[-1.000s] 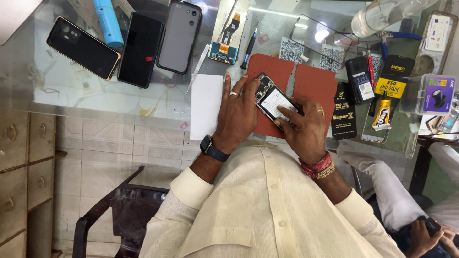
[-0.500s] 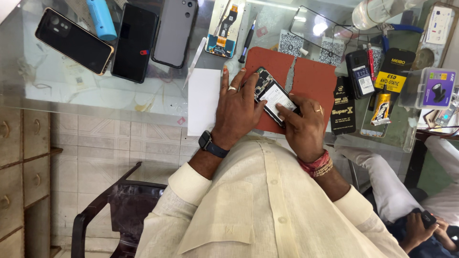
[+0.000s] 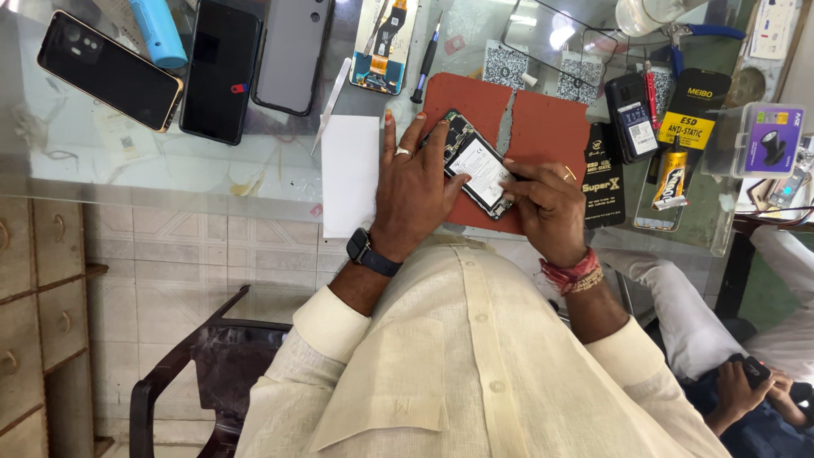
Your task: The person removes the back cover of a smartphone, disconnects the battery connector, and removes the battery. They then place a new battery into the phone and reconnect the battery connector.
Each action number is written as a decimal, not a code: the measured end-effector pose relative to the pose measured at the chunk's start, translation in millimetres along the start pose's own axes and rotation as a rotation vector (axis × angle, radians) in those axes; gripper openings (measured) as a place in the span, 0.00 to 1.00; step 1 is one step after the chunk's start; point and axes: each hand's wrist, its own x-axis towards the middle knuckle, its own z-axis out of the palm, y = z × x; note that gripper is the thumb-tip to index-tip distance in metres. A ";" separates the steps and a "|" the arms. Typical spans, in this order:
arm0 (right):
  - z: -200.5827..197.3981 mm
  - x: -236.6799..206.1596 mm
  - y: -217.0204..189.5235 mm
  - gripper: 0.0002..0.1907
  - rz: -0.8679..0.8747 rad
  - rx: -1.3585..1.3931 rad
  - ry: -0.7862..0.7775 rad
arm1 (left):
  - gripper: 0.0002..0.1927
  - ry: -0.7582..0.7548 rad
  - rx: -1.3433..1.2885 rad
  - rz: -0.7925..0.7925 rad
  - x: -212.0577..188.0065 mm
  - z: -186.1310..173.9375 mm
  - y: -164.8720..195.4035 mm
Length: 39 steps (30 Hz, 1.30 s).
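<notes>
Opened black smartphone with exposed white battery point(image 3: 476, 163), lying on the cracked red rubber mat point(image 3: 543, 127); I see my left hand point(image 3: 413, 182) pressing flat over its edge, my right hand point(image 3: 547, 208) pinching its lower corner; white paper sheet point(image 3: 348, 174) beside, on the glass table point(image 3: 170, 170)

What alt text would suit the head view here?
Both hands work on an opened phone lying on a red mat: the left hand steadies it and the right hand touches its lower edge. Other phones and tools lie on the glass table.
</notes>
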 end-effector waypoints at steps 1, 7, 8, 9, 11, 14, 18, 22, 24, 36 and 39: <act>2.4 0.6 -0.5 0.10 -0.001 -0.016 0.015 | 0.41 0.013 0.003 0.005 0.0 0.6 0.3; -1.6 3.2 -6.4 0.13 -0.081 -0.094 -0.024 | 0.41 0.052 0.038 0.013 -0.3 0.8 0.5; -3.1 3.6 -7.8 0.15 -0.115 -0.134 -0.039 | 0.41 0.061 0.043 0.017 0.3 0.6 0.9; -3.2 3.8 -10.1 0.15 -0.140 -0.166 -0.061 | 0.41 0.053 0.044 0.009 1.0 0.1 1.7; -3.1 2.8 -15.9 0.16 -0.192 -0.233 -0.104 | 0.40 0.038 0.047 -0.007 2.7 -0.8 4.2; -4.2 -1.3 -24.4 0.18 -0.231 -0.238 -0.113 | 0.41 0.061 0.079 -0.020 4.4 -1.8 10.2; -7.2 -8.0 -25.9 0.19 -0.284 -0.314 -0.085 | 0.43 0.067 0.104 -0.031 6.1 -1.8 17.5; -7.3 -19.3 -19.9 0.19 -0.185 -0.267 0.077 | 0.43 0.059 0.115 -0.042 6.0 -2.4 18.6; -8.9 -22.6 -15.3 0.19 -0.147 -0.273 0.136 | 0.43 0.057 0.118 -0.050 5.6 -1.4 17.9; -12.0 -13.4 -25.9 0.18 -0.245 -0.419 -0.055 | 0.29 -0.064 0.189 0.045 0.4 -4.0 14.4; -11.6 -9.5 -24.9 0.18 -0.258 -0.411 -0.066 | 0.24 -0.154 0.195 0.082 -4.2 -10.9 12.1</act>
